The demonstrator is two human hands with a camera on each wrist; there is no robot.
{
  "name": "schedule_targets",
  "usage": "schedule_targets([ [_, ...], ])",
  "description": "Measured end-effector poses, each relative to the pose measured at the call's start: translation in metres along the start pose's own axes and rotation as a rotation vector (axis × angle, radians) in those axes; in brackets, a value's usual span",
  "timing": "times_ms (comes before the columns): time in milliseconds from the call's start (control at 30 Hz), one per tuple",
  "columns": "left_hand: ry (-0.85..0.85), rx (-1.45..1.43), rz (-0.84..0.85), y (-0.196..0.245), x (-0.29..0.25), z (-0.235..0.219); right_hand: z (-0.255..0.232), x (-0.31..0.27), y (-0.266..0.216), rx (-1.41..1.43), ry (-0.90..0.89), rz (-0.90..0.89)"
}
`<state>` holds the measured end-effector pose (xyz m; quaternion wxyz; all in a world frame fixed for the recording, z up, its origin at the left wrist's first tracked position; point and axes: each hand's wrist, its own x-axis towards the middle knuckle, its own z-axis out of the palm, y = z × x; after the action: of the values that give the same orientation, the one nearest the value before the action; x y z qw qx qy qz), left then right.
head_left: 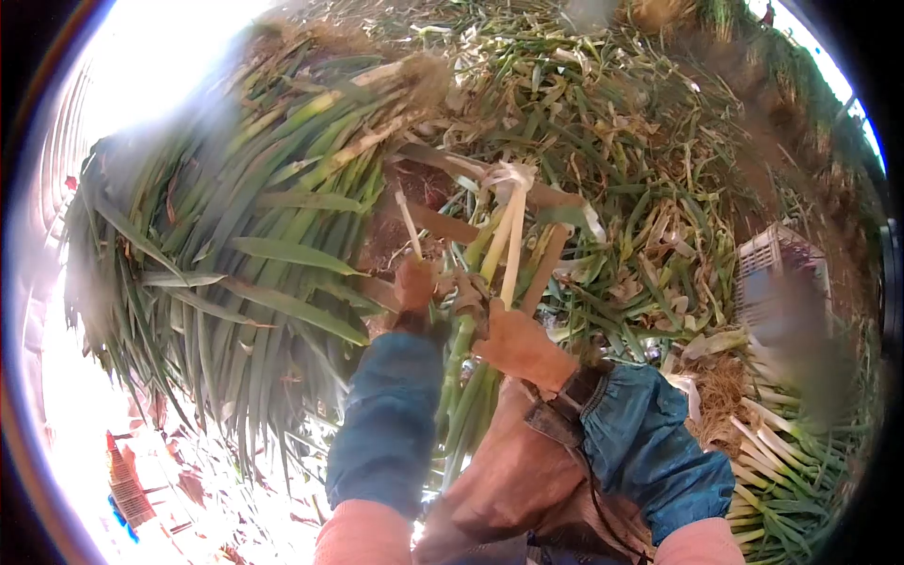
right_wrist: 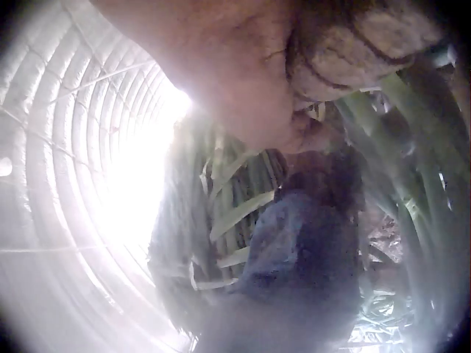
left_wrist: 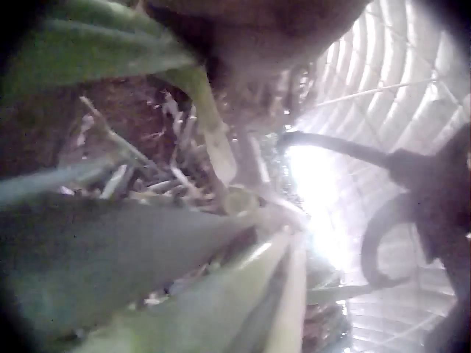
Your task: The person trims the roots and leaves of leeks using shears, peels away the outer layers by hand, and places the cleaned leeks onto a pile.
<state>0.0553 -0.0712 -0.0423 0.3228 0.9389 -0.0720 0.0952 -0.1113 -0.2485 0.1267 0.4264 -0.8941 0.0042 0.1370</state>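
Observation:
In the head view my right hand [head_left: 525,347] grips long green onion stalks [head_left: 514,247]. Their pale ends point up and away, and the green leaves [head_left: 463,414] hang down below the hand. My left hand [head_left: 414,284] is close to its left, fingers curled round a thin pale onion leaf stalk [head_left: 408,224] that sticks up from the fist. In the left wrist view a leaf with a pale tip [left_wrist: 218,158] comes out from under the dark, blurred hand [left_wrist: 254,33]. The right wrist view shows the back of my right hand [right_wrist: 228,66], hiding its fingertips.
Beyond the hands stands a wooden frame [head_left: 444,224] with white wrapping [head_left: 510,175] on it. A large heap of onion leaves [head_left: 235,226] lies left. Stripped leaves [head_left: 621,141] cover the ground ahead. Rooted onions [head_left: 763,447] lie lower right, near a plastic crate [head_left: 761,254].

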Motion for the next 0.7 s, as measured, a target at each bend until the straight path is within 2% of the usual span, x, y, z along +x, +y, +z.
schedule_targets([
  [67,-0.033,-0.016,0.123,0.023,-0.010,-0.006,-0.010,-0.001,-0.006,-0.053,0.012,0.052],
  [100,-0.061,0.000,0.203,0.051,-0.030,-0.020,-0.013,-0.002,-0.008,-0.077,0.016,0.082],
  [167,-0.151,-0.072,0.237,0.083,-0.062,-0.029,-0.018,-0.002,0.003,-0.069,0.092,0.108],
  [267,-0.264,-0.199,0.118,0.098,-0.090,-0.022,-0.030,-0.005,0.008,-0.112,0.153,0.197],
  [367,-0.289,-0.020,0.091,0.096,-0.096,-0.005,-0.033,-0.015,0.008,-0.111,0.138,0.250],
  [467,-0.474,-0.032,-0.010,0.119,-0.095,-0.033,-0.025,-0.022,0.012,-0.132,0.069,0.241],
  [567,-0.294,-0.058,0.060,0.112,-0.112,-0.031,-0.019,-0.018,0.018,-0.144,0.034,0.220],
  [667,-0.398,-0.021,-0.022,0.112,-0.129,-0.040,-0.010,-0.011,0.027,-0.172,0.042,0.137],
  [700,-0.345,-0.002,0.031,0.111,-0.138,-0.042,-0.009,-0.010,0.028,-0.185,0.048,0.103],
])
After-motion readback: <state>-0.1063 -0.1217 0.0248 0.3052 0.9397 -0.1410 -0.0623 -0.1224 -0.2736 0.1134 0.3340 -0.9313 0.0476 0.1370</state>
